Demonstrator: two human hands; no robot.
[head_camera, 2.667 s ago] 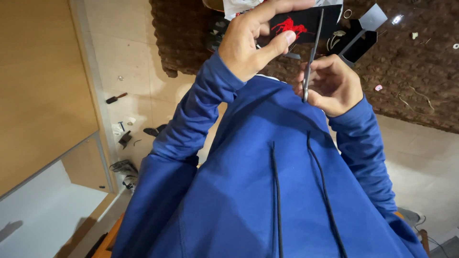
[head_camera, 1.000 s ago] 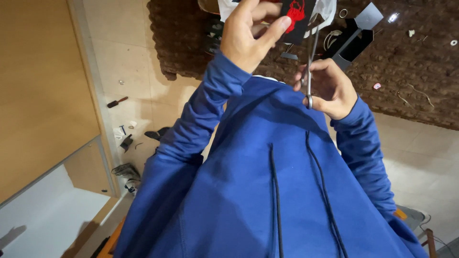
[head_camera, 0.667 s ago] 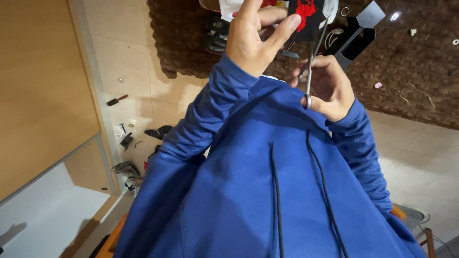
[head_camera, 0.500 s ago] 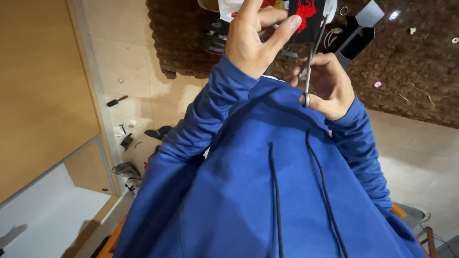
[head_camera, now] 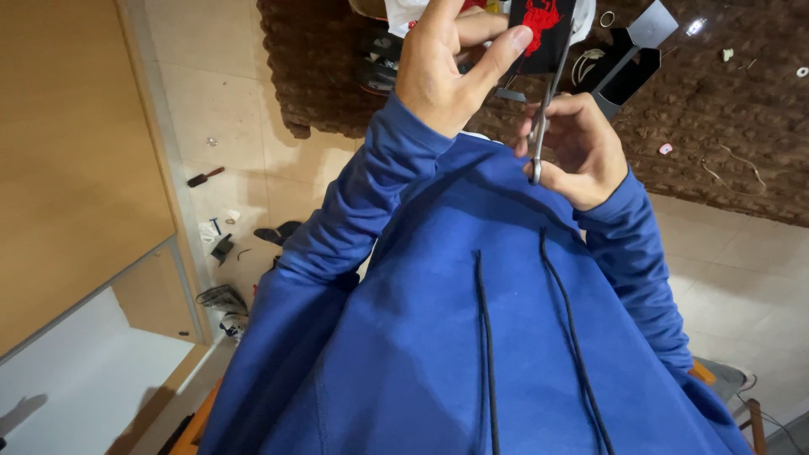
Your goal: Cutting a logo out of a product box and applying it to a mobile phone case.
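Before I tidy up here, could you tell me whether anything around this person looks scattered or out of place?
Yes. Small tools and scraps lie strewn on the beige tiled floor by the wooden panel, and bits of debris dot the brown textured rug.

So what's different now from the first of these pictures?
The left hand has turned the black patch with red stitching from lying crosswise to upright and lifted it to the frame's top edge. The right hand holds the scissors as before, beside the patch. Rug and floor clutter unchanged.
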